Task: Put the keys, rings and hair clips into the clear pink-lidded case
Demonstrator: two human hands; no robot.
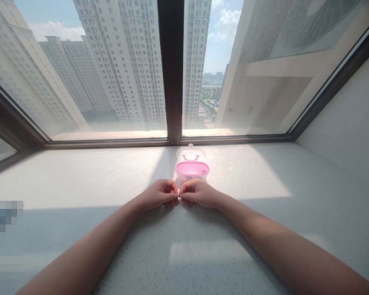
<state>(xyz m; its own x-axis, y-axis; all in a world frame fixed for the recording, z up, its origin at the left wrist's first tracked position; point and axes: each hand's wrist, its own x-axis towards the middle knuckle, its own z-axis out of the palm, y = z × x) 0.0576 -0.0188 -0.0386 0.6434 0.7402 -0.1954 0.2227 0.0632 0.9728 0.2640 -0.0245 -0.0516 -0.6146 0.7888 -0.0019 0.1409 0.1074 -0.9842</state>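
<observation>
A small clear plastic box (192, 166) with a pink tray and an open clear lid carrying a pink handle stands on the pale stone window sill (80, 180), near the window's centre post. Just in front of it my left hand (160, 194) and my right hand (198, 193) rest on the sill with fingertips pinched together, meeting at a tiny thing between them that is too small to name. Both hands are closed; my right hand partly hides the box's front.
A large window with a dark frame and a vertical post (171, 69) runs behind the sill. A white wall (350, 123) rises at the right. A blurred patch (4, 223) sits at the left edge. Sunlight falls across the sill.
</observation>
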